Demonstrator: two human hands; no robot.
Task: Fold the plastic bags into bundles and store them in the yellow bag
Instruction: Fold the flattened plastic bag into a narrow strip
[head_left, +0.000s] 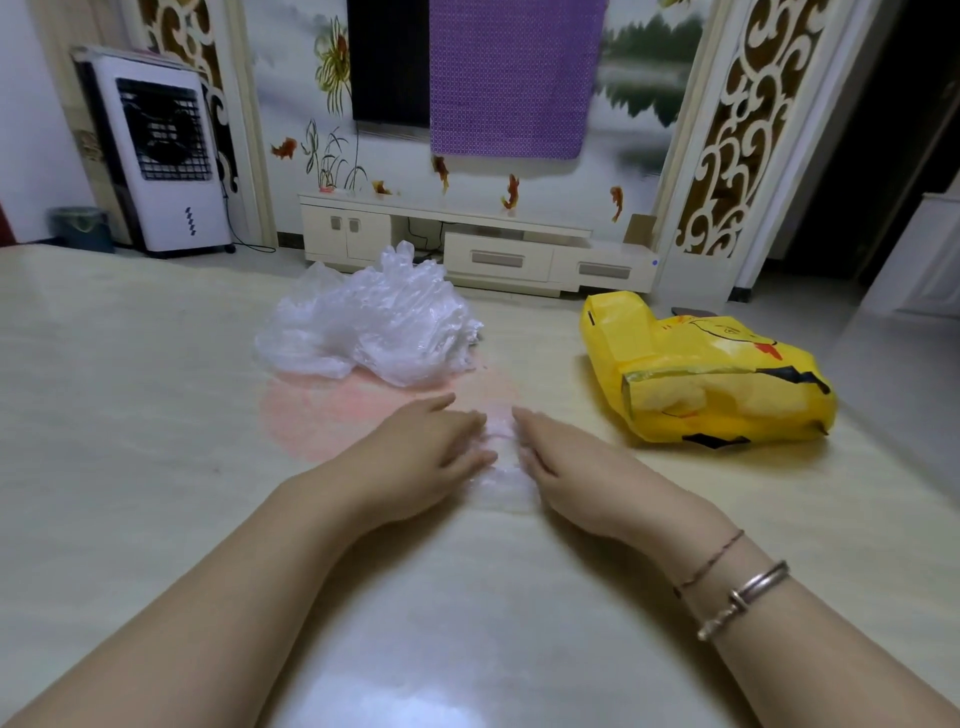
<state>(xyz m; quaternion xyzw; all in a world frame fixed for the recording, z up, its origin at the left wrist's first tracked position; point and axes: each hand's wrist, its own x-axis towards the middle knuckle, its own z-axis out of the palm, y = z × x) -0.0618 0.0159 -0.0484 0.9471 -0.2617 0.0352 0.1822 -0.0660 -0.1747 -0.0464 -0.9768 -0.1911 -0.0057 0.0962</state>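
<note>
home living room, TV cabinet (467, 244), air cooler (161, 156), wall mural (306, 104)

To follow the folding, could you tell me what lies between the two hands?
In the head view, a flattened clear bag lies on the table between the left hand and right hand.

Room beyond a glossy pale surface (130, 415): white TV cabinet (478, 249) below a painted mural wall (291, 104), purple cloth (514, 78) over a dark screen (387, 62), apparently a television; white air cooler (163, 161) at left.
</note>
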